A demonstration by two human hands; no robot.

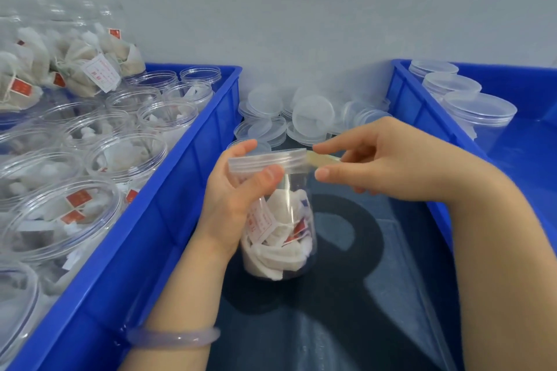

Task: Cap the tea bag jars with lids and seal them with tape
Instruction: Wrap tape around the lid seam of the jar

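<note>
The left crate (193, 141) and right crate (404, 93) are bright blue. The jar (289, 189) is clear, its tea bags (271, 253) white with red-and-white tags (262, 223). The tape strip (322, 159) is pale yellow, the bangle (174, 337) lilac.

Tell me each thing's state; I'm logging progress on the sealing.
Held jar: lid on, gripped by left hand.
Tape: one end at the lid, pinched by right hand.
Left crate jars: uncapped.
Right crate jars: capped.
Loose lids: piled, unused.

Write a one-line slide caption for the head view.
The left hand grips a capped tea bag jar while the right hand holds tape at its lid.
</note>
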